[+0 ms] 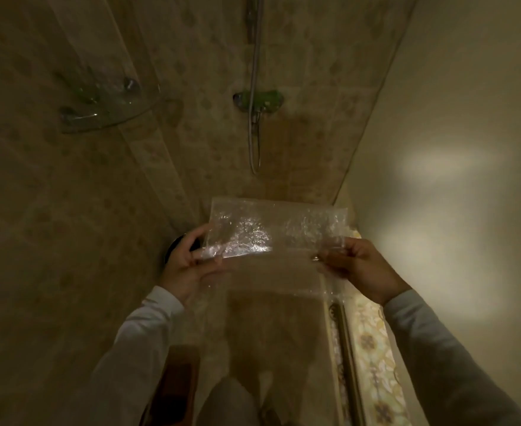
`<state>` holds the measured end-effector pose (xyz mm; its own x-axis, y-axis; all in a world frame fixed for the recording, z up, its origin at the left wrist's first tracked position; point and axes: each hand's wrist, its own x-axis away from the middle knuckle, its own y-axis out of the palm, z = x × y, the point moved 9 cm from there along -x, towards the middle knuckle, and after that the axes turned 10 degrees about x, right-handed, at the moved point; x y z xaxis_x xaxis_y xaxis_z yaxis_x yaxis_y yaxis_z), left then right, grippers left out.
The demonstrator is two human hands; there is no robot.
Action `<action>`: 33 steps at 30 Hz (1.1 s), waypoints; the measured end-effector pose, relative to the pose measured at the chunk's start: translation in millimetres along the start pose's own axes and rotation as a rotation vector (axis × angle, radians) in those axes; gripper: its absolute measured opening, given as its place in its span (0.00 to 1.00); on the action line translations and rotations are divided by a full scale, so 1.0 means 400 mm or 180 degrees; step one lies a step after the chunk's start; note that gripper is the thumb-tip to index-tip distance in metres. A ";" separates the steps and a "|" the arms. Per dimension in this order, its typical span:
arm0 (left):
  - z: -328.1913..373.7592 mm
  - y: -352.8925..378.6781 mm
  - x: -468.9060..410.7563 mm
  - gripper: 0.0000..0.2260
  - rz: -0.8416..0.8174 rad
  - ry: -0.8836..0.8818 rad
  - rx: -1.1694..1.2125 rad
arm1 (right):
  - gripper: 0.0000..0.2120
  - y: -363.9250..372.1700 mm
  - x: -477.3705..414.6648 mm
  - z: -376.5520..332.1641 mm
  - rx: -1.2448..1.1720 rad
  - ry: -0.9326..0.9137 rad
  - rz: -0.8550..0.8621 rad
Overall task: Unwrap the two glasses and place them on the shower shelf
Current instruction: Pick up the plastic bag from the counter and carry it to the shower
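Dim tiled shower stall. Clear corner shower shelf (108, 115) on the left wall, with what may be glasses near its outer edge, too faint to count. Sheet of bubble wrap (271, 235) stretched flat, well below and right of the shelf. Left hand (188, 262) pinched shut on its left edge, right hand (357, 269) on its right edge. Best folded or dropped aside, freeing both hands. Dark round object behind the left hand, unidentifiable.

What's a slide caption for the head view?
Both hands stretch a bubble wrap sheet flat below the glass shelf.
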<state>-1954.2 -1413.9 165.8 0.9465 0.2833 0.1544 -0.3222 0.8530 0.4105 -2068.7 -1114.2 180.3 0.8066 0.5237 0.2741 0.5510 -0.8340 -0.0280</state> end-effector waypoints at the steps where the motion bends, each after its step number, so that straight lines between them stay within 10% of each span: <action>1: 0.005 -0.014 -0.030 0.35 0.0006 -0.0005 0.0051 | 0.08 -0.005 -0.031 -0.011 0.0075 -0.0020 0.0059; 5: 0.012 -0.038 -0.143 0.36 0.0116 -0.0312 0.0156 | 0.07 -0.028 -0.163 -0.057 0.0286 -0.0161 0.0211; 11: 0.073 -0.097 -0.379 0.05 0.0227 -0.0329 -0.0023 | 0.08 -0.033 -0.405 -0.140 0.0123 -0.0313 0.0365; 21: 0.201 -0.234 -0.773 0.21 0.0497 -0.0224 -0.0166 | 0.06 -0.026 -0.832 -0.254 0.0612 -0.0038 -0.0098; 29: 0.264 -0.377 -0.846 0.02 0.0972 -0.0006 0.0041 | 0.11 0.120 -1.083 -0.320 0.0130 -0.0072 -0.0754; 33: 0.285 -0.451 -0.817 0.25 0.1235 0.0142 0.0205 | 0.18 0.218 -1.207 -0.361 0.0548 -0.0352 -0.1115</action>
<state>-2207.3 -1710.2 143.6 0.7535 0.5992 0.2705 -0.6552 0.6500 0.3851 -2441.0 -1464.9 184.4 0.5767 0.7943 0.1909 0.8168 -0.5655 -0.1145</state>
